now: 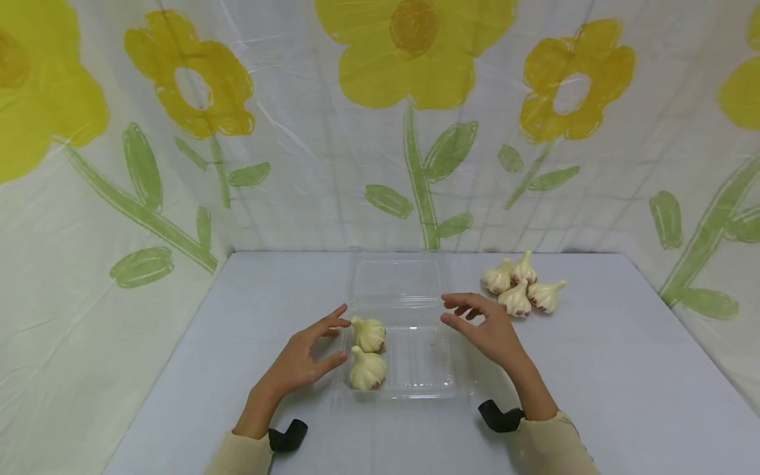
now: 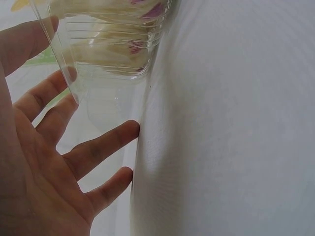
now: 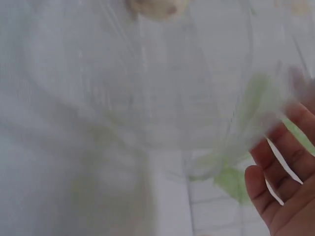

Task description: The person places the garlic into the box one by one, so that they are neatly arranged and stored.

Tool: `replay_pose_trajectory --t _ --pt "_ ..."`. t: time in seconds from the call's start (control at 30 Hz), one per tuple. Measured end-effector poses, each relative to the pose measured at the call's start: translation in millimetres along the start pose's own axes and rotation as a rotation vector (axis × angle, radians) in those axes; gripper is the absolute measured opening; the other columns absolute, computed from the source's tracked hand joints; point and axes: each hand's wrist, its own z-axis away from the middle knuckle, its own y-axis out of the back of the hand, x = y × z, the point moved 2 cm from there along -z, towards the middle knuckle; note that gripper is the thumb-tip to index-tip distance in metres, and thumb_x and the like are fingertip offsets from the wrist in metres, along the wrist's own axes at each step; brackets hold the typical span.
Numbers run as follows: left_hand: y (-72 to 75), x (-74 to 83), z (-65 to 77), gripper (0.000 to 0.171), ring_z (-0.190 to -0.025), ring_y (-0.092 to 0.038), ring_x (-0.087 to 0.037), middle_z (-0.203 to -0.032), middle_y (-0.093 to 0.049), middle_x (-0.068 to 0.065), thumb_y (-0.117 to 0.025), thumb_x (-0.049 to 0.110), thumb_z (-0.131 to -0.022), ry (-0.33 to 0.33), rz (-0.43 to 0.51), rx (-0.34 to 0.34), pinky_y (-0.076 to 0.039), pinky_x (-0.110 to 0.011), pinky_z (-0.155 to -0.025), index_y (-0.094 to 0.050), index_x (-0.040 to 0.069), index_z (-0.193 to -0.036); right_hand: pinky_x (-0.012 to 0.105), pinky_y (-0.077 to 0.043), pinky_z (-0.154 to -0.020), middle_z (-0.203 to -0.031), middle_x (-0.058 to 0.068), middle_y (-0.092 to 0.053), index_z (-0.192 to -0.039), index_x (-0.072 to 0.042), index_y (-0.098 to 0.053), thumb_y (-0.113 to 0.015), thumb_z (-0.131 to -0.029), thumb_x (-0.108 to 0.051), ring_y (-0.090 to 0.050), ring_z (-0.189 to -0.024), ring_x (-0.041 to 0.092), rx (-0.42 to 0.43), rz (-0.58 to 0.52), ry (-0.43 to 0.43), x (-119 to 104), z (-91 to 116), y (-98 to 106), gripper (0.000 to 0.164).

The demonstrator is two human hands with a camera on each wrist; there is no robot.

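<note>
Beige cloth sleeve (image 1: 240,455) at the left leads to the person's left hand (image 1: 299,359), which is spread wide, fingers and thumb apart and nothing gripped. In the left wrist view some fingertips lie right by the clear rim; whether they press on it I cannot tell.

Next come two cream, purple-flecked garlic bulbs, a far bulb (image 1: 370,334) and a near bulb (image 1: 368,369), side by side along the left edge of a clear, ribbed plastic clamshell box (image 1: 418,359) on the white table (image 1: 623,376). The box's clear lid (image 1: 398,277) lies back on the far side. Thin plastic like this should be very light, a little springy and slick — likely to skid or crease if pinched in mid-wall, so the stiffer folded rim looks the better hold.

At the box's right side hovers the right hand (image 1: 487,330), loosely bent, thumb apart from the fingers, apparently holding nothing; contact with the rim is unclear.

Farther right and back, four more cream garlic bulbs (image 1: 515,302) sit clustered on the table. Their glossy skins look firm yet slippery — best taken round the fat body, with the neck as a handy second grip.
</note>
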Motion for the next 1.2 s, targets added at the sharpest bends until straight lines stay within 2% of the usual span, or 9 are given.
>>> replay_pose_trajectory --t 0.23,0.43,0.5,0.57,0.63,0.73,0.8,0.97,1.2 --pt "0.9 0.1 0.2 0.052 -0.125 -0.066 -0.029 -0.164 -0.038 0.007 -0.072 0.036 -0.094 0.006 -0.008 0.009 -0.042 -0.068 -0.107 -0.055 0.028 -0.143 0.02 -0.052 -0.08 -0.11 0.011 -0.077 -0.123 -0.017 -0.073 -0.079 -0.091 -0.021 -0.063 -0.093 0.0 0.078 0.029 -0.045 15 -1 20 0.033" --pt "1.8 1.7 0.0 0.05 -0.124 -0.066 -0.031 -0.166 -0.036 0.006 -0.072 0.035 -0.094 0.0 0.001 0.007 -0.042 -0.068 -0.107 -0.058 0.022 -0.14 0.017 -0.05 -0.08 -0.113 0.014 -0.075 -0.126 -0.013 -0.072 -0.078 -0.092 -0.02 -0.062 -0.093 -0.002 0.138 0.038 -0.084 25 -1 37 0.035" --pt "1.8 1.9 -0.2 0.05 -0.124 -0.066 -0.031 -0.166 -0.036 0.006 -0.072 0.035 -0.094 -0.001 0.004 0.006 -0.041 -0.069 -0.107 -0.058 0.021 -0.14 0.017 -0.051 -0.079 -0.115 0.013 -0.075 -0.126 -0.014 -0.071 -0.077 -0.092 -0.02 -0.061 -0.093 -0.004 0.154 0.036 -0.099 26 1 42 0.036" --pt "1.7 1.9 -0.5 0.05 -0.124 -0.066 -0.031 -0.166 -0.035 0.006 -0.072 0.035 -0.094 -0.004 0.007 0.005 -0.042 -0.068 -0.107 -0.057 0.022 -0.14 0.017 -0.051 -0.078 -0.112 0.004 -0.075 -0.126 -0.012 -0.072 -0.077 -0.092 -0.019 -0.061 -0.093 -0.003 0.172 0.039 -0.117 23 2 48 0.035" --pt "1.7 2.1 -0.7 0.05 -0.124 -0.066 -0.031 -0.166 -0.035 0.007 -0.072 0.034 -0.094 -0.006 0.007 0.006 -0.042 -0.068 -0.107 -0.057 0.024 -0.141 0.017 -0.051 -0.077 -0.114 0.004 -0.074 -0.126 -0.012 -0.072 -0.077 -0.092 -0.019 -0.061 -0.093 -0.004 0.189 0.048 -0.126 25 4 53 0.035" --pt "1.6 2.3 -1.2 0.05 -0.124 -0.066 -0.03 -0.166 -0.036 0.007 -0.072 0.035 -0.094 -0.006 0.005 0.006 -0.041 -0.068 -0.108 -0.056 0.026 -0.141 0.015 -0.05 -0.076 -0.12 0.006 -0.072 -0.125 -0.009 -0.071 -0.078 -0.092 -0.019 -0.062 -0.094 0.0 0.215 0.064 -0.139 29 6 59 0.036" --pt "1.7 2.6 -1.5 0.051 -0.124 -0.066 -0.03 -0.165 -0.037 0.006 -0.072 0.035 -0.094 -0.005 0.0 0.006 -0.041 -0.068 -0.108 -0.055 0.027 -0.142 0.014 -0.049 -0.076 -0.125 0.016 -0.07 -0.124 -0.008 -0.072 -0.078 -0.091 -0.021 -0.063 -0.094 0.001 0.234 0.069 -0.145 37 8 63 0.036" --pt "1.1 2.9 -1.3 0.058 -0.125 -0.066 -0.03 -0.163 -0.042 0.004 -0.072 0.035 -0.094 0.0 0.005 0.004 -0.041 -0.069 -0.108 -0.052 0.026 -0.147 0.012 -0.046 -0.076 -0.119 0.018 -0.072 -0.123 -0.006 -0.071 -0.079 -0.09 -0.026 -0.06 -0.09 -0.004 0.261 0.104 -0.212 46 13 71 0.039" --pt "0.3 2.9 0.5 0.051 -0.124 -0.066 -0.032 -0.165 -0.037 0.005 -0.072 0.032 -0.094 -0.006 0.014 0.004 -0.042 -0.068 -0.107 -0.056 0.025 -0.142 0.008 -0.044 -0.077 -0.119 0.018 -0.071 -0.127 -0.004 -0.069 -0.078 -0.092 -0.028 -0.059 -0.09 0.0 0.299 0.172 -0.271 58 19 82 0.043"
